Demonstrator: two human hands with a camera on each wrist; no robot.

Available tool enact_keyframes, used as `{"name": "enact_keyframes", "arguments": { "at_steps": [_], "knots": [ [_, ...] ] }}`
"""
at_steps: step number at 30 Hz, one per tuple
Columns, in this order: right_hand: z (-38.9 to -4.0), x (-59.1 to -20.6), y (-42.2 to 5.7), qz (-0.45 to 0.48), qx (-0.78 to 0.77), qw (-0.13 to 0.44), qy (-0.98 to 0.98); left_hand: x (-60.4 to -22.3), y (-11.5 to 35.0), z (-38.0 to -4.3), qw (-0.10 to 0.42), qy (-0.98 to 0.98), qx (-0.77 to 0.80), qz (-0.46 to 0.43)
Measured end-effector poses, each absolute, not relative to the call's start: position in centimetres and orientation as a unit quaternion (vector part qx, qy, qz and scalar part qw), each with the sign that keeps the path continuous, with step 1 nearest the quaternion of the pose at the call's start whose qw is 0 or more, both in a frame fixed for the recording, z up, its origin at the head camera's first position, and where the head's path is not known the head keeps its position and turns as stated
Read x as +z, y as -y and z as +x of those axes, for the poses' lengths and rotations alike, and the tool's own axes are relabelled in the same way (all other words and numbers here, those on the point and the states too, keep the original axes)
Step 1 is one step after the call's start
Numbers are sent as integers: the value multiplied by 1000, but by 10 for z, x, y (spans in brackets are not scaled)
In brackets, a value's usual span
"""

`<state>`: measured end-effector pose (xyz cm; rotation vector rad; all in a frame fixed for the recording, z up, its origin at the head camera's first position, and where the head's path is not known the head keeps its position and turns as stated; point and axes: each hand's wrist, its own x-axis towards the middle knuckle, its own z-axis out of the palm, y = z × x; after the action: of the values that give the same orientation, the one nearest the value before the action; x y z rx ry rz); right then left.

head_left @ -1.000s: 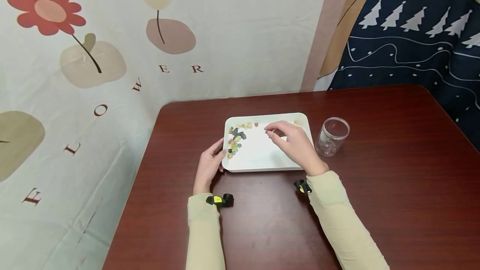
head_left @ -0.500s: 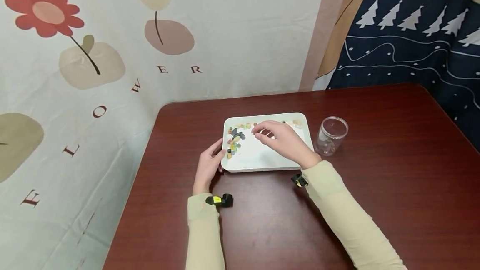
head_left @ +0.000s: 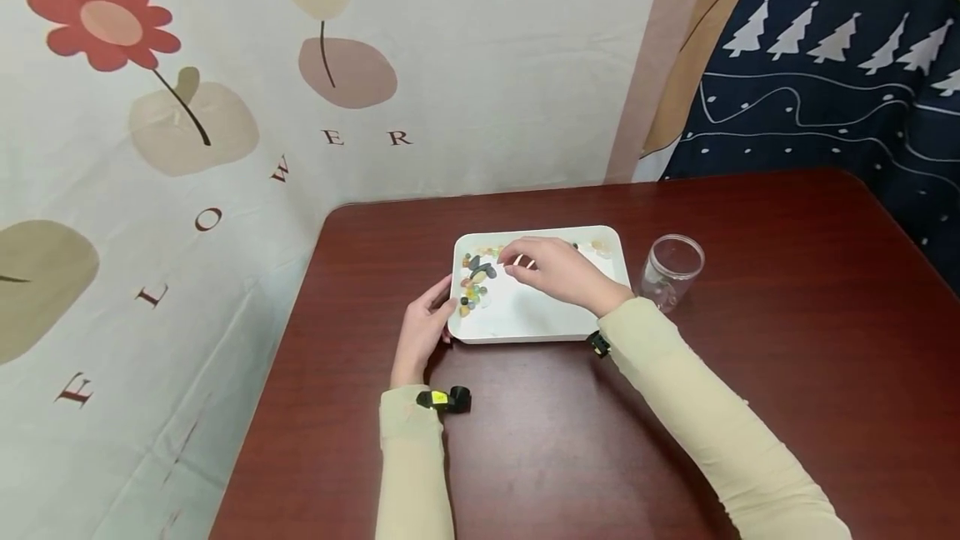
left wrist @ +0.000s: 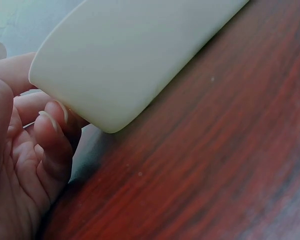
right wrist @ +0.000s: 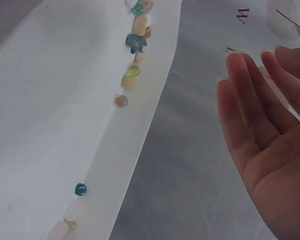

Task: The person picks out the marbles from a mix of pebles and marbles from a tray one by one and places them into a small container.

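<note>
A white tray point(head_left: 536, 322) with low walls lies on the table. Small coloured stones and glass beads point(head_left: 474, 297) cluster along its left side, with dark pebbles point(head_left: 483, 270) among them. The left hand point(head_left: 422, 327) grips the tray's left edge; in the left wrist view curled fingers point(left wrist: 54, 132) meet the tray's corner. Over the tray's upper middle hovers the right hand point(head_left: 558, 272), fingers bent and thumb apart, with nothing seen between them. In the right wrist view, a teal bead point(right wrist: 80, 189) and several others line the tray's far wall, apart from that hand point(right wrist: 270, 145).
A clear jar point(head_left: 673, 263) stands just right of the tray, its lower part partly behind the right forearm. Below is a dark red wooden table point(head_left: 525, 457). A printed cloth point(head_left: 487, 65) hangs behind the table's back edge.
The right hand has moved left across the tray towards the stones, its forearm swinging with it. The left hand keeps its grip on the tray edge.
</note>
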<state>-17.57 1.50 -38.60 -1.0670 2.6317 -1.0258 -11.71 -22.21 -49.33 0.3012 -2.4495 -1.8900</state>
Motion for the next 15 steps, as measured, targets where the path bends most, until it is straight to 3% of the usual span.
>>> {"name": "enact_keyframes", "arguments": {
  "at_steps": [15],
  "knots": [
    [-199,-399,2,-417,-256,116,-864,-491,223,-117,16,782,-617,87]
  ]
}}
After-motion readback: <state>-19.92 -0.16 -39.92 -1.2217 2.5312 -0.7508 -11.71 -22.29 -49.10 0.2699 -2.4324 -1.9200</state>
